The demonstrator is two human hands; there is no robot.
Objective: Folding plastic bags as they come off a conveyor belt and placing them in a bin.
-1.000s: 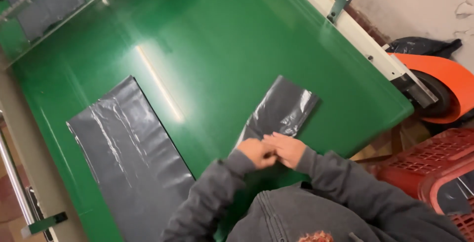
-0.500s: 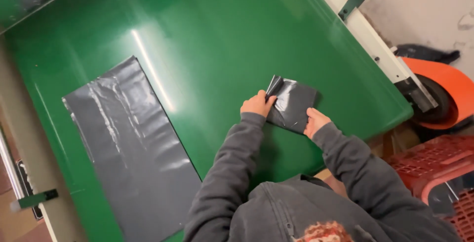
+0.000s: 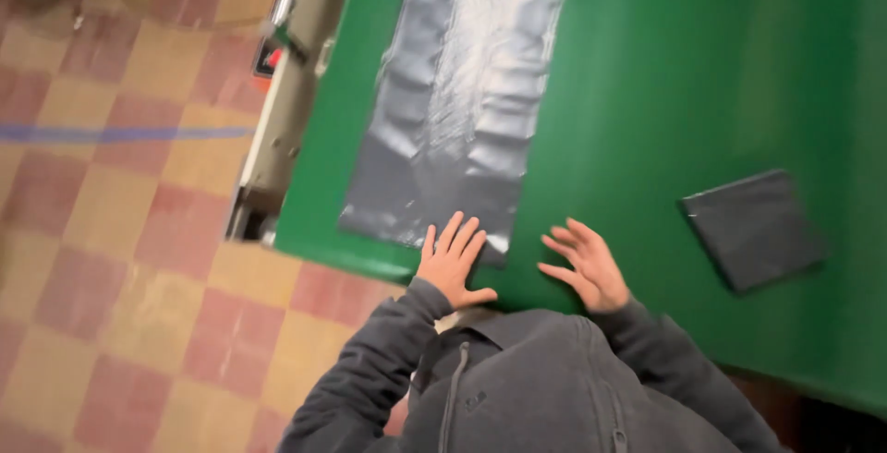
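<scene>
A long grey plastic bag (image 3: 462,102) lies flat on the green table (image 3: 684,74), running away from me. My left hand (image 3: 453,264) rests open with fingers spread on the bag's near edge. Just right of the bag, my right hand (image 3: 584,266) hovers open over bare green surface, holding nothing. A folded dark grey bag (image 3: 753,229), a small square, lies on the table to the right, apart from both hands.
The table's metal side rail (image 3: 291,93) runs along its left edge, with a small red part on it. Beyond it lies a red and tan checkered tile floor (image 3: 111,231). My grey hooded sleeves fill the bottom of the view.
Both hands let go of the folded bag, which now lies to the right. My view and hands shifted left to the long flat bag, and my left hand is laid on its edge.
</scene>
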